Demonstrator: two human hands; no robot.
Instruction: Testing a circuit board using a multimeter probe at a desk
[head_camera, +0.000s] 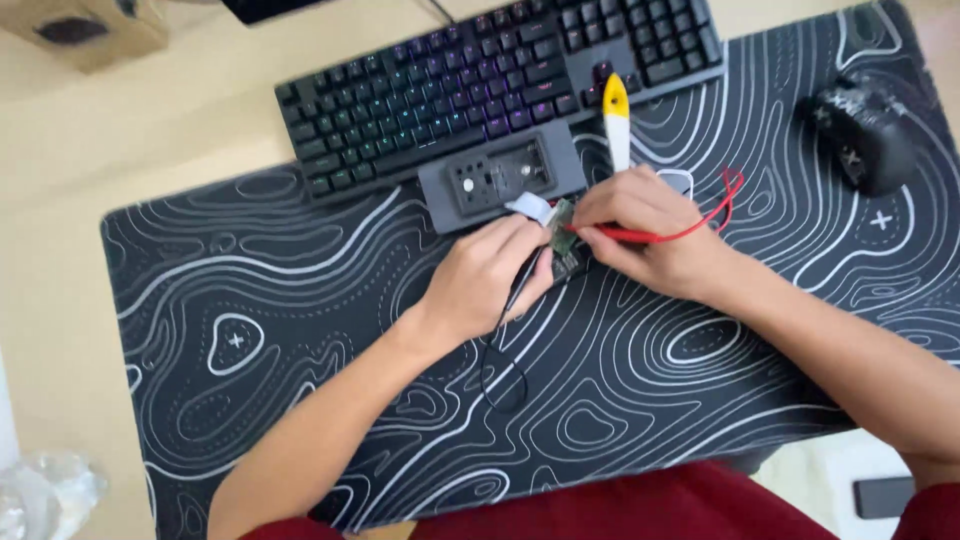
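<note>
**Two hands close on a small circuit board at the middle of the desk mat**

Two hands meet over a small green circuit board (563, 238), which sits near the middle of the black, white-lined desk mat (300, 330), a little toward its far edge. The left hand (485, 275) curls around the board from the near side, fingers folded in on it, seemingly to keep it from sliding; a thin black wire (503, 350) runs out from under that hand and loops toward the mat's near edge. The right hand (640, 230) pinches a red probe (625, 236) low in its fingers, the way a pen is held, so the tip can be aimed at the board. Its red lead (722, 200) arcs away to the right, clear of the work.

Just beyond the hands lies a grey rectangular case (500, 178) with a cut-out top, touching or nearly touching the keyboard (480, 85) at the mat's far edge. A white tool with a yellow tip (617, 120) rests beside the case, partly on the keyboard, within easy reach. A black mouse (865, 135) sits near the far right corner, well apart. A crumpled clear wrapper (45, 490) lies off the mat by its near left corner.
</note>
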